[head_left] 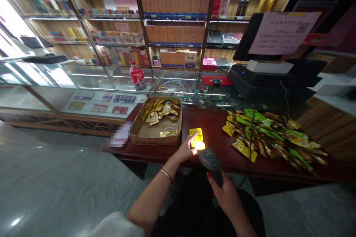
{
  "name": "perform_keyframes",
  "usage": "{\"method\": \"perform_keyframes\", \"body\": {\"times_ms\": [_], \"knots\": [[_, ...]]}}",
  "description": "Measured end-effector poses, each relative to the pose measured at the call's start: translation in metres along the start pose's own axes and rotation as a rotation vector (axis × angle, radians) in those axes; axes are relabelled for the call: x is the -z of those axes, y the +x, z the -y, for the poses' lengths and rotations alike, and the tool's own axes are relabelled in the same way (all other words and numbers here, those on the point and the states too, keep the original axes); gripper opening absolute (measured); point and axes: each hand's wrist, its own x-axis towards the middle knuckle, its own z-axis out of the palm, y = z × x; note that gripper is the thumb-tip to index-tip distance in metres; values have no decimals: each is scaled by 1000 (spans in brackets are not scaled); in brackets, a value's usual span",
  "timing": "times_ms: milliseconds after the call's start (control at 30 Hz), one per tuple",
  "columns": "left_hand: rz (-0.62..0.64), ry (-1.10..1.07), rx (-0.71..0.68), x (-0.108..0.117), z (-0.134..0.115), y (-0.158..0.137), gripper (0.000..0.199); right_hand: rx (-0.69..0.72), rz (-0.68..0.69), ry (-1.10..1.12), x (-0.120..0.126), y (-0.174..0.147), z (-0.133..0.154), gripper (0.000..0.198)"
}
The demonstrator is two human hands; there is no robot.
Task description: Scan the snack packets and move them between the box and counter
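My left hand (187,150) is at a small yellow packet (198,133) by the table's front edge. Its index finger reaches across the packet and the thumb is by its lower edge; the other fingers are partly hidden. My right hand (226,192) is wrapped round the handle of a dark grey barcode scanner (210,160). The scanner's head points at the packet, and a bright patch of light falls on the packet's lower part. Left of it stands an open cardboard box (155,140) partly filled with gold packets (164,111). On the right a large heap of gold, yellow and green packets (267,133) is spread out.
The scanner's cable (251,133) runs over the heap. Behind the dark red table (191,116) is a glass counter (189,98) with a red bottle (137,77), white cable (171,86), mouse (216,81) and monitor (250,37). Stocked shelves (175,20) line the wall.
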Motion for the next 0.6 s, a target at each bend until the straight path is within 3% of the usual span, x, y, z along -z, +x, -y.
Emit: {"method": "perform_keyframes", "body": {"times_ms": [233,400,600], "knots": [[10,-127,-9,-3,7,0,85,22,-35,48,-3,-5,2,48],[5,-175,-2,-2,-2,0,86,19,-76,61,-4,-10,4,52],[-42,-106,-6,1,-8,0,47,4,-196,113,9,-19,0,54]]}}
